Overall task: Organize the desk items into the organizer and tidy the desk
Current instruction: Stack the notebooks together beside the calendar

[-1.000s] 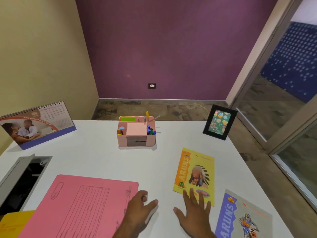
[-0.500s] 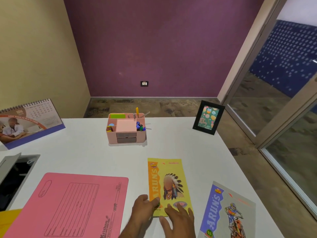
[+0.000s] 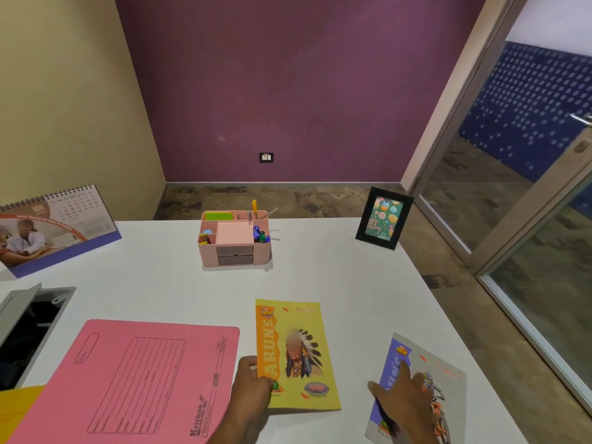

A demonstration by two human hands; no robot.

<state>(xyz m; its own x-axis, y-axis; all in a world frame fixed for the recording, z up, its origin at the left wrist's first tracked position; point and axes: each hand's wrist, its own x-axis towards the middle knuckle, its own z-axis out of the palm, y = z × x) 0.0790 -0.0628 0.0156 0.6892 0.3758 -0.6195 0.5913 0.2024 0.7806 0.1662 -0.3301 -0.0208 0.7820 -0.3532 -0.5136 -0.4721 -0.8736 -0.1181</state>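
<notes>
A yellow notebook (image 3: 299, 347) with a feathered headdress on its cover lies on the white desk (image 3: 153, 283) near the front. My left hand (image 3: 251, 382) grips its lower left corner, fingers curled over the orange spine edge. To the right lies a grey and purple notebook (image 3: 445, 373) with a motorbike rider. My right hand (image 3: 405, 398) rests flat on it with fingers spread. The pink organizer (image 3: 235, 240) stands at the back centre, holding pens, sticky notes and small items.
A pink file folder (image 3: 144, 376) lies front left, over a yellow folder (image 3: 16, 408). A desk calendar (image 3: 54, 225) stands back left, a black photo frame (image 3: 383, 222) back right. An open cable hatch (image 3: 32, 325) sits at the left edge. The desk's right edge drops to the floor.
My right hand left the yellow notebook and moved right onto the motorbike notebook. My left hand stayed at the yellow notebook's lower left corner. The view shifted slightly.
</notes>
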